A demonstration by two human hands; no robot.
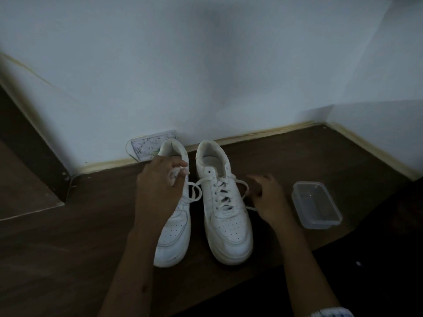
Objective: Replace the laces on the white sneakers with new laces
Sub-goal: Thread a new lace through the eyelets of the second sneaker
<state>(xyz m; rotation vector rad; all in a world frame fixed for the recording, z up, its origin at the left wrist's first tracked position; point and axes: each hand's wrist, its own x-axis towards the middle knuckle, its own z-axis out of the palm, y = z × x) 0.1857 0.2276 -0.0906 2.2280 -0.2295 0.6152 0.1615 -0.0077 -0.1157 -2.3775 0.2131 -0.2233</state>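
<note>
Two white sneakers stand side by side on the dark wooden floor, toes toward me. The left sneaker (175,234) is partly covered by my left hand (158,186), whose fingers pinch its white lace near the top eyelets. A loop of that lace (194,191) hangs between the shoes. The right sneaker (225,207) is laced, with its lace ends loose. My right hand (266,195) is beside it on the right and holds a loose white lace end (246,193) in curled fingers.
A clear plastic container (317,204) sits on the floor right of the shoes. A small printed white packet (151,145) leans on the white wall behind the left sneaker. A dark wooden step (27,179) rises at the left.
</note>
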